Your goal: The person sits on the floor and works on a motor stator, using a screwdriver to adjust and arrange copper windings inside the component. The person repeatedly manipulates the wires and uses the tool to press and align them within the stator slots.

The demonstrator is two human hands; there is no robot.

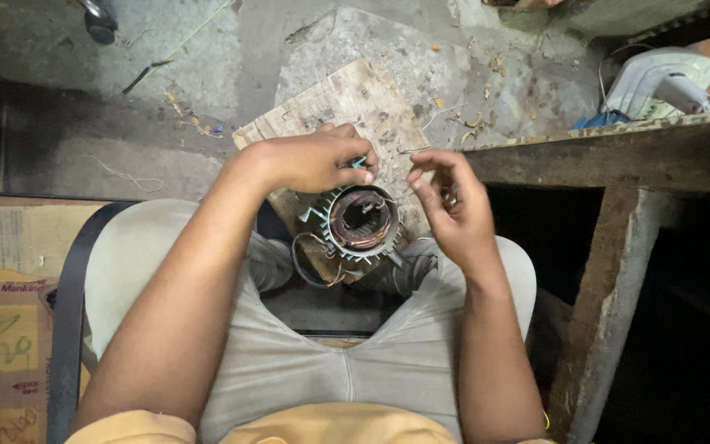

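Repair workshop: motor stator [363,220], rough workbench [618,156], littered concrete floor [125,57].

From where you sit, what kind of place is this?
Probably a small motor-repair workshop: a finned motor stator with copper windings sits on a worn wooden board, on a littered concrete floor beside a rough workbench.

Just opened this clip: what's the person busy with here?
A seated person works over a finned round motor stator with copper windings, resting on a worn wooden board between the knees. The left hand pinches something small and bluish at the stator's upper rim. The right hand hovers beside it, fingers pinched on what looks like a thin wire. Loose wires trail off the stator's lower left.
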